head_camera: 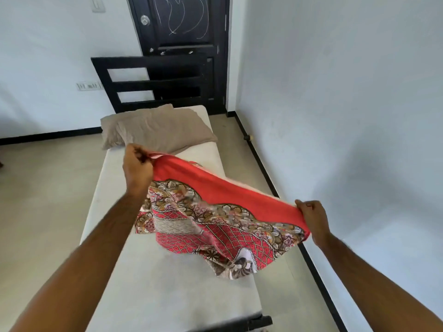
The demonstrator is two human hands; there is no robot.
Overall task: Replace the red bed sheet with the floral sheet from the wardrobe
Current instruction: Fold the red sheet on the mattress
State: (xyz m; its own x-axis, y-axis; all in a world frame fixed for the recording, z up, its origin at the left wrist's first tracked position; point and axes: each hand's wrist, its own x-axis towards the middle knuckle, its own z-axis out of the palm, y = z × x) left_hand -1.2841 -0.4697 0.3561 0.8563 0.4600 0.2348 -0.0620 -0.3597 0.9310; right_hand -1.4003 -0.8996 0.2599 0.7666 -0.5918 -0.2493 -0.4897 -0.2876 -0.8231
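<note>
The red cotton sheet with a floral patterned centre and plain red border (215,212) is being held above the bare white mattress (148,279), well toward 12 o'clock of the viewer. One border edge is being pinched in the grip of the left hand (136,166) at 10 o'clock and in the grip of the right hand (311,216) at 3 o'clock, apparently so the folded cloth is being opened for spreading. The beige pillows (155,128) are lying at 12 o'clock. No readable writing is being shown.
</note>
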